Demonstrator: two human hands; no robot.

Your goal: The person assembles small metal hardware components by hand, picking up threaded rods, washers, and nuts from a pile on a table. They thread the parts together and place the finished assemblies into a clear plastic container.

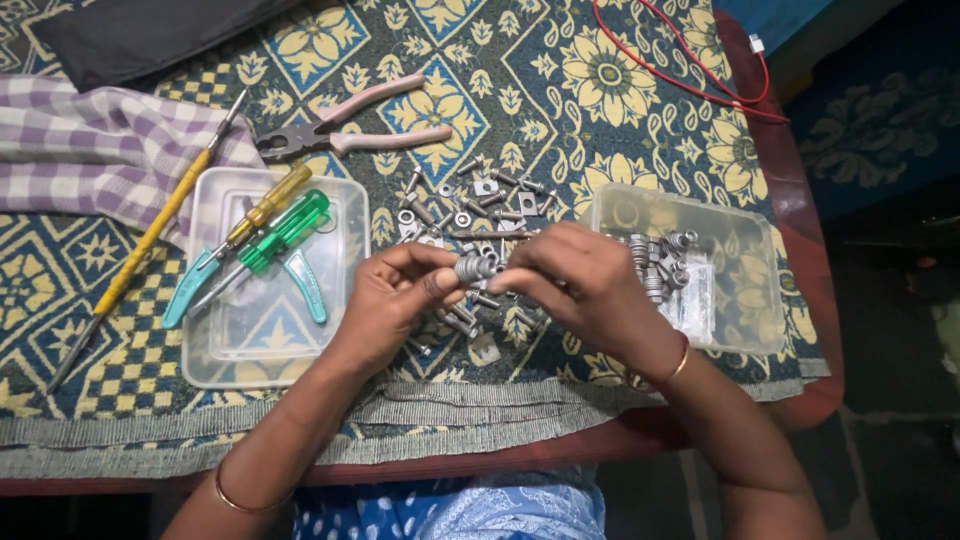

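Both hands meet at centre frame over a patterned blue-and-yellow woven cloth [560, 80]. Between them is a short bolt with nuts [476, 268]: grey metal, ribbed and stacked-looking, its long axis running roughly 9 to 3 o'clock.

Left hand [395, 295]: fingers curled in, thumb and forefinger pinched on the bolt's 9 o'clock end. Right hand [580, 280]: fingers bent close, tips closed on the 3 o'clock end.

Under and at 12 o'clock of the hands lies a scatter of loose bolts and nuts [480, 195], dull silver, small.

At 3 o'clock is a clear plastic tub [745, 330] with threaded pieces heaped inside. At 9 o'clock is a clear shallow tray [215, 350] holding a green-handled screwdriver [285, 232], translucent. At 11 o'clock, pink-handled pliers [350, 128] lie flat on the cloth. A yellow long screwdriver [140, 250] runs slantwise past the tray's edge. A checked lilac cloth [90, 150] is crumpled at 10 o'clock.
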